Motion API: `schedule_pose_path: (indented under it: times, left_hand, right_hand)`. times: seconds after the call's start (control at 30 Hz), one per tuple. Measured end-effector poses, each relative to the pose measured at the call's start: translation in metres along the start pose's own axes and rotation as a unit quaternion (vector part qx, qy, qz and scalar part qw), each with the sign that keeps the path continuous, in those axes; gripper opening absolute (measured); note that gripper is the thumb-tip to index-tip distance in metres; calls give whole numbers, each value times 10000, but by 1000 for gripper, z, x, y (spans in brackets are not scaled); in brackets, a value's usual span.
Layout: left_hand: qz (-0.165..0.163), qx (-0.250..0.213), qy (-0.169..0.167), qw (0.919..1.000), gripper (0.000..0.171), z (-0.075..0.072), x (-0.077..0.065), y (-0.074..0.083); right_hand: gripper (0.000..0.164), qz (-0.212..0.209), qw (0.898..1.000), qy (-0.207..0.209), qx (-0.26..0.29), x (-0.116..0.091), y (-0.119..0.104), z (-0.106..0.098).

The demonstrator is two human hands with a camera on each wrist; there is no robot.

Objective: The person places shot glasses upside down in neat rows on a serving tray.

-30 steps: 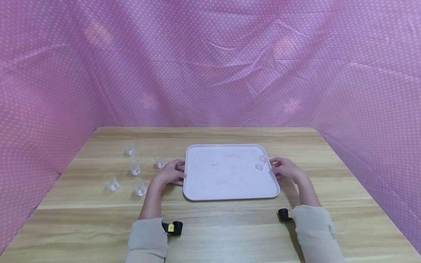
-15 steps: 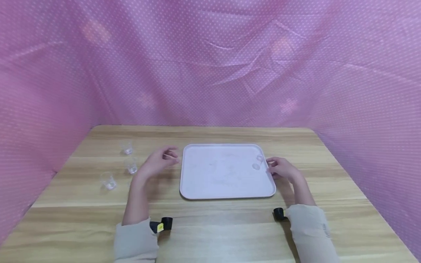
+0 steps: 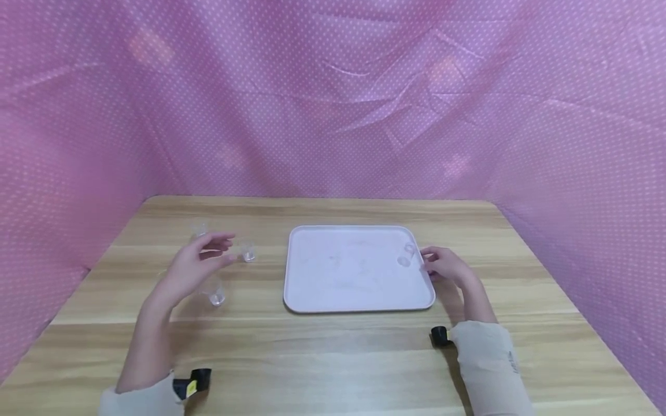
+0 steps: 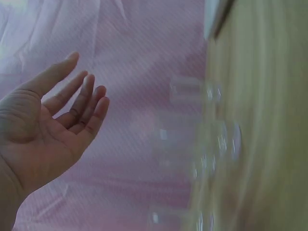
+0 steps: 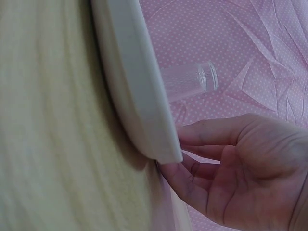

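Note:
My left hand [image 3: 195,263] hovers over the left side of the table, fingers loosely spread and nothing held. Around it stand several small clear shot glasses, upright; one glass [image 3: 248,252] is just past its fingertips, and another glass [image 3: 215,296] sits in front of the hand. Part of the group is hidden behind that hand. At the right, my right hand [image 5: 240,168] pinches the end rim of a white rectangular tray [image 3: 354,277], with fingers above and below the edge. Beside those fingers, an upside-down shot glass [image 5: 190,79] stands on the tray.
The wooden table [image 3: 338,358] fills the lower part of the head view. Pink dotted cloth [image 3: 333,104] hangs behind it and along both sides. A black wrist camera [image 3: 200,379] sticks out from the left sleeve.
My left hand has let go of the tray's left edge and moved left over the glasses. The right hand has stayed at the tray's right rim. The tray has hardly shifted.

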State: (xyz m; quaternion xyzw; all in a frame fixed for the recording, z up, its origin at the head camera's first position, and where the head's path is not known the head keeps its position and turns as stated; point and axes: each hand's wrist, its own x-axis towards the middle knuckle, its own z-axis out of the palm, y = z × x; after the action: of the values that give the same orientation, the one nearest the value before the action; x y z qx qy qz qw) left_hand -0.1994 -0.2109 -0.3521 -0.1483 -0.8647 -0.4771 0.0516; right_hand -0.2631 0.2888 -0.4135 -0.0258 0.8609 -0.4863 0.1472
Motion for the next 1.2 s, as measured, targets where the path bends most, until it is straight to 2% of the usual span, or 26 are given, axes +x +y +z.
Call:
schedule_pose_path:
  times: [0.17, 0.23, 0.27, 0.37, 0.47, 0.5, 0.6, 0.87, 0.97, 1.2]
  left_hand:
    - [-142, 157, 55, 9998, 50, -13, -17, -17]
    - [-174, 71, 32, 9998, 51, -14, -22, -24]
    - [-134, -71, 35, 9999, 50, -14, -24, -32]
    - [-223, -32, -26, 9997, 52, -13, -31, -42]
    - [-243, 22, -143, 9996, 55, -12, -36, -47]
    - [-299, 134, -201, 9993, 58, -12, -38, -43]
    - [-256, 54, -333, 9991, 59, -13, -41, -44]
    - [-1035, -578, -795, 9898, 72, -10, -54, -57]
    - [-1150, -652, -767, 9883, 75, -6, -55, -63]
    - [-1018, -573, -505, 9919, 75, 0, -54, -74]
  right_hand:
    - [46, 52, 10000, -42, 14, 0, -1, -1]
    - [46, 69, 10000, -41, -1, -1, -1, -1]
    - [46, 75, 10000, -36, -5, -1, -1, 0]
    - [45, 80, 10000, -35, -9, -1, 1, 0]
    - [45, 60, 10000, -38, -44, -1, 2, 0]
    - [44, 59, 10000, -34, -53, -1, 3, 0]
    - [44, 53, 10000, -20, -61, -1, 2, 0]
    - [44, 12, 9999, -30, -135, -1, 0, 1]
    - [44, 22, 9999, -25, -166, -2, -1, 1]
    - [44, 107, 9998, 20, -185, -1, 2, -1]
